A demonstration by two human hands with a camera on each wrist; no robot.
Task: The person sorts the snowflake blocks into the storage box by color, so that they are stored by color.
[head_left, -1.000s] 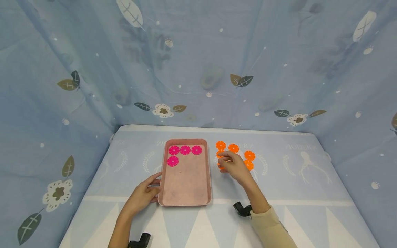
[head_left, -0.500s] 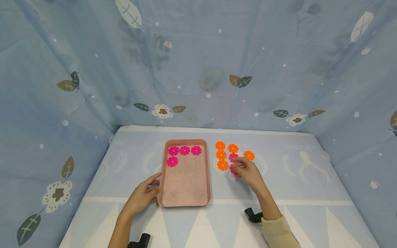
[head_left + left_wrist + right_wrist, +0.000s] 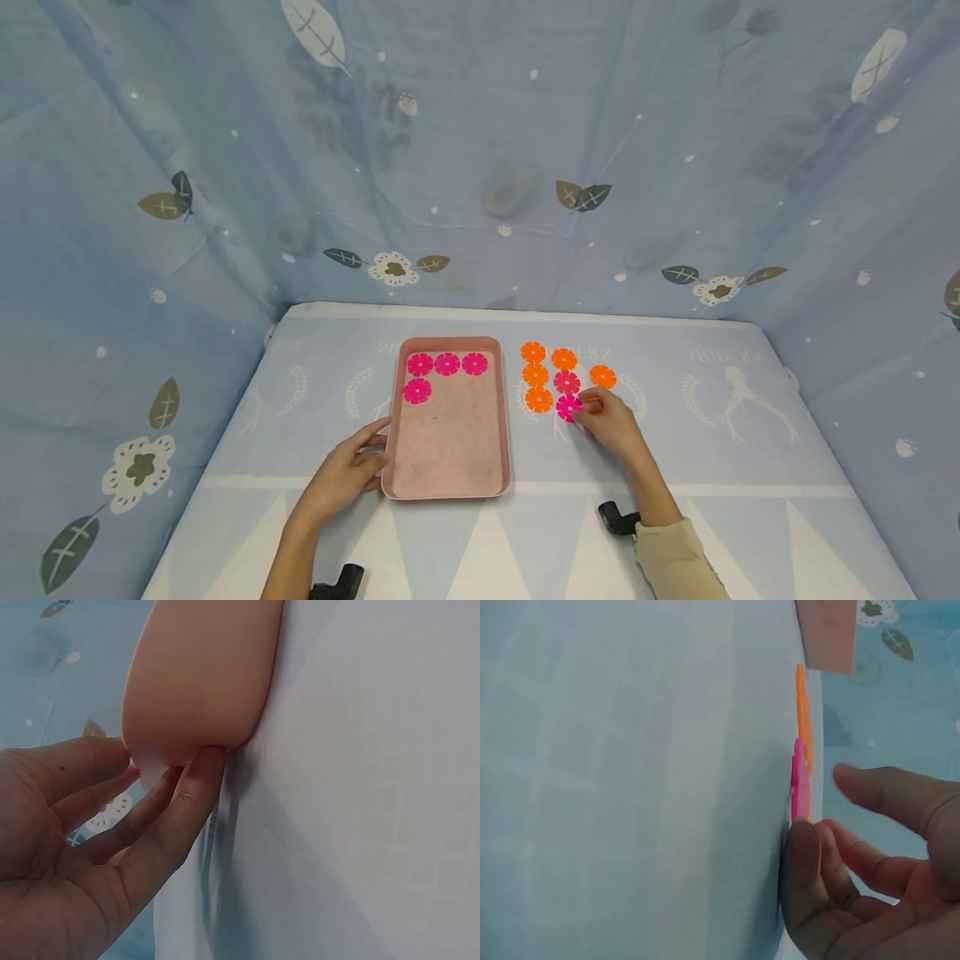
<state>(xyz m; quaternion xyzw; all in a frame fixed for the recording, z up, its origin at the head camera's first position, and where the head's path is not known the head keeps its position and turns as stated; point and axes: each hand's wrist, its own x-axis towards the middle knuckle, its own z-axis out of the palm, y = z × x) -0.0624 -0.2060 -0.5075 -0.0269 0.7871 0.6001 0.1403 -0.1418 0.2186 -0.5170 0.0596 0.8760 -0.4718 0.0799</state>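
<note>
A pink tray (image 3: 450, 450) lies on the table with several magenta slotted discs (image 3: 447, 364) inside, along its far end. My left hand (image 3: 348, 467) grips the tray's left edge; in the left wrist view its fingers (image 3: 191, 799) meet the tray's outer wall (image 3: 199, 682). To the tray's right, several orange slotted discs (image 3: 536, 375) and two pink ones are laid in columns. My right hand (image 3: 613, 423) touches the nearer pink disc (image 3: 568, 407) at its right edge. Its digits stand apart in the right wrist view, beside the pink disc (image 3: 799, 784). The hand partly covers an orange disc.
A patterned cloth covers the table (image 3: 697, 450), and blue printed curtains (image 3: 480, 167) enclose it at the back and sides. Black camera mounts (image 3: 618, 518) sit on both wrists. One orange disc (image 3: 602, 377) lies just beyond the right hand.
My right hand has moved right and slightly nearer, from the left orange column to the pink discs, uncovering both columns. The left hand and tray have stayed in place.
</note>
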